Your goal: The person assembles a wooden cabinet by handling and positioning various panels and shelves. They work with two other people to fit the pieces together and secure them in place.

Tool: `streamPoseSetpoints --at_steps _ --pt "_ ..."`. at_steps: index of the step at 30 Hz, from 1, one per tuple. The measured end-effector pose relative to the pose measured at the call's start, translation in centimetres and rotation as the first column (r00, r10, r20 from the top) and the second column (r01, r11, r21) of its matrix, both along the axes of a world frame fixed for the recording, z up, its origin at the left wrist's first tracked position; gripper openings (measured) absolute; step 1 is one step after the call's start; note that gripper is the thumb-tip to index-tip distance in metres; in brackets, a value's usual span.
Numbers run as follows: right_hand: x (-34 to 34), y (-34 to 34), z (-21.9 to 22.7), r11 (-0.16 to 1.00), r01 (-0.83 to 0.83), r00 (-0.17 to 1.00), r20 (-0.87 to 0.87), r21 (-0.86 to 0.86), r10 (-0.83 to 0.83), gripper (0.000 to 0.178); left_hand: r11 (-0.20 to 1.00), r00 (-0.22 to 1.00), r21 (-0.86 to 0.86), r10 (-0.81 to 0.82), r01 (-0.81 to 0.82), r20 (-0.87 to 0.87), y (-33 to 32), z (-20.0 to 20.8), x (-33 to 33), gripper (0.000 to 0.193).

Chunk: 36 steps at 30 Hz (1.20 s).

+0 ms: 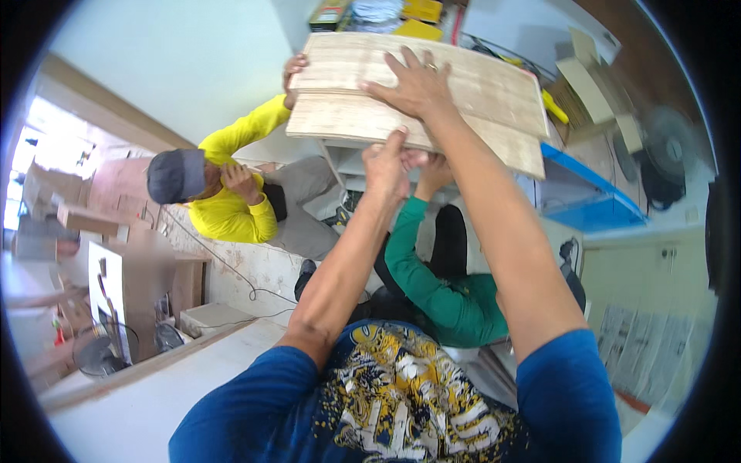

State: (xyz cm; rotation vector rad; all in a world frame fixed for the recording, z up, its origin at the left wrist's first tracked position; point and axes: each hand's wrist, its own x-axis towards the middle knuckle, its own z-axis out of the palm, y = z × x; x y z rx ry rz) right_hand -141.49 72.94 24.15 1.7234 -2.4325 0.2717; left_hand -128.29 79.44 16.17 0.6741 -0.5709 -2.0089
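One shirt — two hands, two boards

I can make out from here large white block letters across the front of the blue T-shirt, among yellow splatters. The pale sheets low on the right carry faint print, too small for me to read. Markings on the dark box up top are too blurred.
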Motion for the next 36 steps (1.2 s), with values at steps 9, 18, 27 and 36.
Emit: streamPoseSetpoints --at_steps 9,18,27,36 --pt "1.2 0.0 -0.6 0.998 -0.010 1.000 0.030 0.056 0.008 0.105 0.999 0.999 0.042 -0.026 0.025 0.034 1.7 1.5 2.1 0.029" --pt "1.0 -0.5 0.4 1.000 -0.014 1.000 0.013 0.002 0.014 0.102 0.997 0.997 0.035 0.074 -0.073 -0.023 1.5 -0.8 1.1 0.026" --pt "1.6 0.2 0.8 0.999 -0.020 0.999 0.033 0.038 0.019 0.105 0.994 0.995 0.046 0.100 -0.099 -0.012 4.0 -1.2 1.9 0.024" --pt "-0.1 1.7 0.6 0.999 0.027 1.000 0.015 0.034 -0.027 0.107 0.998 0.999 0.060 0.027 -0.029 0.034 4.9 0.1 1.8 0.022"
